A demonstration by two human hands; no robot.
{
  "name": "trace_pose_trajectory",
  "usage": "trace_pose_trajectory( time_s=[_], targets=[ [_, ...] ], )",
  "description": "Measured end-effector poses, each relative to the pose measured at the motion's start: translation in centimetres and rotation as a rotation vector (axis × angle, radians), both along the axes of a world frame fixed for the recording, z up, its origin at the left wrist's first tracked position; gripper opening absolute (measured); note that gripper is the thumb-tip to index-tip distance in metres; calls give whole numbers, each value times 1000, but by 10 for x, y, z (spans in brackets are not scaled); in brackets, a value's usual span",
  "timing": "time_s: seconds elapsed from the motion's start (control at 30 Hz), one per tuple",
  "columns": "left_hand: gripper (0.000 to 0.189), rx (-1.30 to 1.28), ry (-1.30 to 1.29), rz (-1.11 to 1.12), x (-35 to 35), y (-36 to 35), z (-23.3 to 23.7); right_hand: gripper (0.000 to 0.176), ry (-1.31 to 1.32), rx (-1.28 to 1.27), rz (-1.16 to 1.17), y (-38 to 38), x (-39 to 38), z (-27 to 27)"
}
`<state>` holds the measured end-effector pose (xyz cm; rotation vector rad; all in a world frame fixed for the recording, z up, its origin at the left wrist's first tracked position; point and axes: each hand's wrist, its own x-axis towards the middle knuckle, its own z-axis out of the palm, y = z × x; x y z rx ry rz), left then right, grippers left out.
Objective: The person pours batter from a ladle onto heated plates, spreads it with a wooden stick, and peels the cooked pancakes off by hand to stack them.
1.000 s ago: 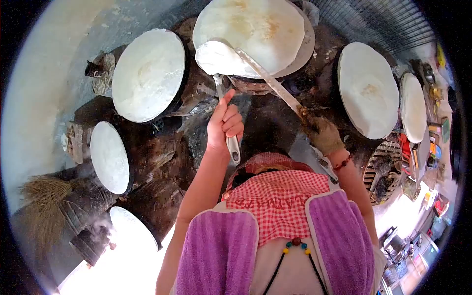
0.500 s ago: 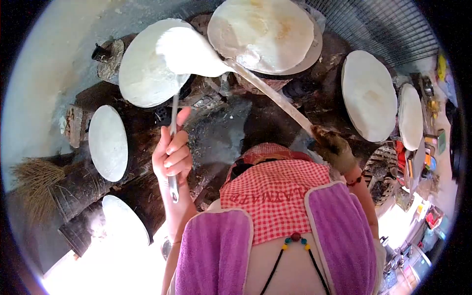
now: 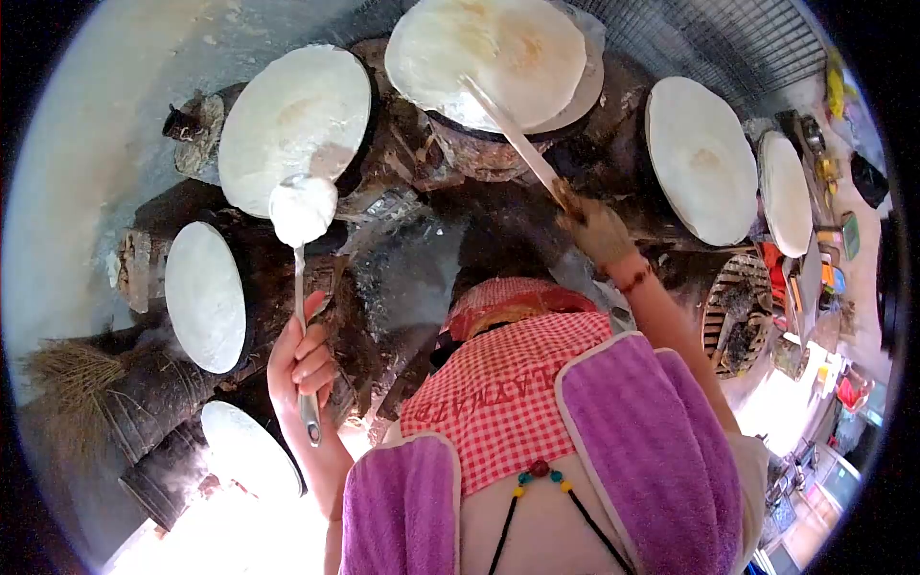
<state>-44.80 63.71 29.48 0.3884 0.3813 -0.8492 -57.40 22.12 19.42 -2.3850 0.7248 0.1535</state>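
Note:
My left hand (image 3: 305, 359) is wrapped round the metal handle of a ladle (image 3: 303, 209). White batter fills the ladle's bowl, which is over the lower edge of the upper-left round white sheet (image 3: 297, 125). A glove covers my right hand (image 3: 599, 233), closed on the dark end of a long wooden paddle (image 3: 517, 142). The paddle reaches up and left over the large upper-middle round sheet (image 3: 498, 57), which has light brown patches. Its far end blends into the white surface, so its shape cannot be made out.
More white rounds lie at the left (image 3: 205, 297), lower left (image 3: 244, 443), right (image 3: 702, 158) and far right (image 3: 786, 194). A straw broom (image 3: 72, 379) stands at the left. A wire grid (image 3: 709, 43) is at the upper right, a slatted basket (image 3: 736, 316) below it.
The ladle has moved down and left, and its batter-filled bowl now shows. The paddle has shifted right, off the upper-left sheet to the upper-middle one. My right hand has moved left and up.

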Motion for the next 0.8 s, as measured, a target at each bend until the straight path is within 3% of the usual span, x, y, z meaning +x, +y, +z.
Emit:
trace_pose_trajectory(
  time_s=[0.07,0.13,0.27,0.3,0.37,0.47,0.57,0.63,0.67,0.73,0.77,0.8],
  targets=[
    [45,-80,66,31,-7,6,0,37,86,-7,30,-6,27,-9],
    [47,-146,132,72,-13,10,1,33,-170,-140,144,-7,47,-16],
    [50,-139,117,18,-14,13,-2,28,-173,-112,199,-11,55,-41],
    [51,-189,113,0,-13,8,-1,28,-219,-81,195,-7,46,-41],
    [52,-204,116,-39,-12,7,4,37,8,-129,216,6,17,-10],
    [53,-241,108,-176,1,-9,9,40,-56,-183,172,5,-44,-25],
    [54,-270,90,-252,4,-30,20,45,-182,-25,57,12,-120,-24],
    [54,-257,20,-365,9,-72,38,49,-337,34,-333,-7,-157,-27],
    [55,-270,-14,-404,13,-79,45,49,-343,29,-359,-14,-171,-21],
    [59,-397,-129,-442,19,-100,53,49,-331,532,-974,-40,-197,8],
    [60,-471,-171,-441,20,-114,59,49,-340,539,-993,-58,-212,-2],
    [60,-505,-261,-480,27,-128,57,45,-673,605,-1098,-80,-226,-19]
  ],
)
